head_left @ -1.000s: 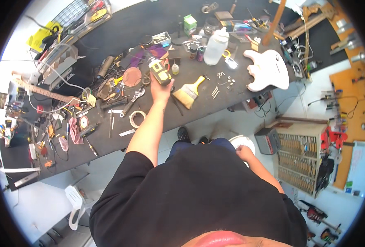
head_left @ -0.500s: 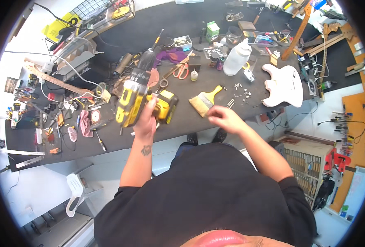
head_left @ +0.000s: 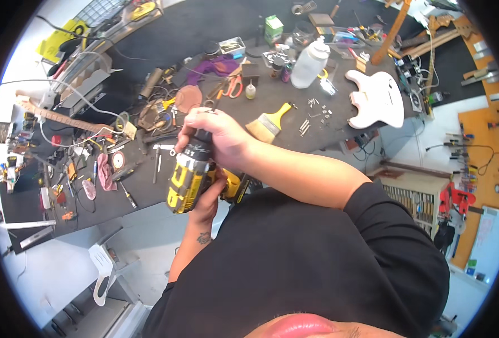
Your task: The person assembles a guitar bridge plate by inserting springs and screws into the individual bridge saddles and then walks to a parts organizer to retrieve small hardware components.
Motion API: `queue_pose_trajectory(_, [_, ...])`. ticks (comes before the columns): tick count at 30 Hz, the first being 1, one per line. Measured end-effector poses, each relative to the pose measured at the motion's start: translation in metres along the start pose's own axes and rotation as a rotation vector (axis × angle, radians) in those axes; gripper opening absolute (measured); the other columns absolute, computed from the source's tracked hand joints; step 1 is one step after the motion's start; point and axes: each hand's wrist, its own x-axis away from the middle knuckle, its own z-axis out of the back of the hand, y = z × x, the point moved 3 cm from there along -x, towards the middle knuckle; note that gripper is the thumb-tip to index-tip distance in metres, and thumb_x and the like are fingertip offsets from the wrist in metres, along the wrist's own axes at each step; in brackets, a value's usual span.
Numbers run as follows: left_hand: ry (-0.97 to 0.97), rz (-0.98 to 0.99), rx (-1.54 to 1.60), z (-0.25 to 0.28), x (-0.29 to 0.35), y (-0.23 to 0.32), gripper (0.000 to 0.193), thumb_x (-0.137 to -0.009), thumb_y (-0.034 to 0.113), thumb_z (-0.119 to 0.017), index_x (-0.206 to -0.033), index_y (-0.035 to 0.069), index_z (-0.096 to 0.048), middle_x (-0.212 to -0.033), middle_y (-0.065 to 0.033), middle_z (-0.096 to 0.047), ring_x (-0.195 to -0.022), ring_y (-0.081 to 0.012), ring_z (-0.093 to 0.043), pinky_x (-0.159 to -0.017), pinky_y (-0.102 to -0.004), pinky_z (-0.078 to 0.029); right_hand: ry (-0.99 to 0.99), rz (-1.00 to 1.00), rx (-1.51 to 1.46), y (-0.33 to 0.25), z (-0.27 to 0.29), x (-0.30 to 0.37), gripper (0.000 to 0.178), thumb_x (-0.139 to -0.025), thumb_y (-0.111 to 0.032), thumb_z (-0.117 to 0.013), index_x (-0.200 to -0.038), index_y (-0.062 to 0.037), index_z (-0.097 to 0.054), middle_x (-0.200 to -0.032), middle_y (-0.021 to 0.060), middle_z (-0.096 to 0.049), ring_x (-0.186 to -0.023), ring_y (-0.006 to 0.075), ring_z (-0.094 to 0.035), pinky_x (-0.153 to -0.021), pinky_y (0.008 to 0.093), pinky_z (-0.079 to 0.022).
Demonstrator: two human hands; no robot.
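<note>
A yellow-and-black cordless drill [head_left: 186, 183] is held close to my body at the bench's front edge, its chuck pointing away from me. My left hand [head_left: 209, 201] is wrapped round its handle. Reaching across from the right, my right hand [head_left: 227, 136] has its fingers closed around the black chuck end. A thin bit sticks out past the fingers; its lower part is hidden. To the right of that hand lies a wide paintbrush [head_left: 269, 125] with a yellow handle. Farther right a white guitar body [head_left: 377, 99] rests flat on the dark bench.
Beyond the hands are orange-handled scissors [head_left: 235, 86], a purple cloth [head_left: 214, 67] and a translucent squeeze bottle [head_left: 310, 67]. Small screws and metal parts [head_left: 317, 111] lie near the guitar body. At left are a guitar neck [head_left: 69, 118], cables and scattered tools. A white chair [head_left: 101, 270] stands below left.
My right hand has moved left from beside the paintbrush and closed around the drill's chuck. The drill has come nearer my body, still in my left hand. The whole view has shifted slightly.
</note>
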Motion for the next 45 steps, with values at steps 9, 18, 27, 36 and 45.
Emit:
queue_pose_trajectory(9, [0.034,-0.002,0.009,0.021,-0.008,-0.012,0.051,-0.091,-0.008,-0.067,-0.141,0.004,-0.060,-0.113,-0.0073,-0.071,-0.110,-0.0215,-0.068,-0.103,-0.0370,-0.052,0.285,-0.002,0.014,0.008,-0.003,-0.011,0.015,-0.103,-0.019,-0.068,-0.097,-0.0069,-0.061,-0.089,0.0153,-0.075,-0.082,0.0281,-0.077,-0.079,0.0450,-0.063])
queue_pose_trajectory(18, [0.115,-0.008,-0.174,0.029,0.003,-0.007,0.035,-0.095,-0.005,-0.070,-0.128,0.006,-0.066,-0.112,-0.0030,-0.068,-0.107,-0.0142,-0.064,-0.097,-0.0320,-0.052,0.654,0.138,0.067,-0.014,0.116,-0.051,0.044,-0.118,-0.038,-0.044,-0.087,-0.0100,-0.059,-0.081,0.0086,-0.070,-0.070,0.0248,-0.069,-0.071,0.0440,-0.055])
queue_pose_trajectory(27, [0.067,0.036,-0.208,0.036,-0.006,-0.042,0.044,-0.097,-0.010,-0.067,-0.138,0.004,-0.060,-0.126,-0.0062,-0.066,-0.120,-0.0183,-0.063,-0.109,-0.0362,-0.049,0.560,-0.504,1.597,0.040,0.277,-0.067,0.045,-0.106,-0.040,-0.057,-0.095,0.0008,-0.072,-0.091,0.0228,-0.072,-0.086,0.0368,-0.072,-0.076,0.0450,-0.056])
queue_pose_trajectory(36, [0.004,0.000,-0.354,0.036,-0.061,-0.112,0.045,-0.095,-0.010,-0.072,-0.137,0.003,-0.061,-0.124,-0.0060,-0.067,-0.117,-0.0182,-0.064,-0.103,-0.0354,-0.053,0.608,-0.249,1.346,0.016,0.263,0.006,0.048,-0.100,-0.033,-0.071,-0.134,-0.0002,-0.064,-0.110,0.0211,-0.075,-0.104,0.0331,-0.073,-0.092,0.0431,-0.057])
queue_pose_trajectory(45, [0.008,-0.282,-0.831,0.039,-0.121,-0.156,0.029,-0.104,0.019,-0.077,-0.126,0.000,-0.071,-0.110,-0.0120,-0.078,-0.095,-0.0254,-0.075,-0.084,-0.0385,-0.058,0.983,-0.257,1.415,-0.009,0.280,0.282,0.019,-0.099,-0.017,-0.065,-0.110,-0.0044,-0.073,-0.100,0.0160,-0.079,-0.094,0.0298,-0.077,-0.085,0.0419,-0.059])
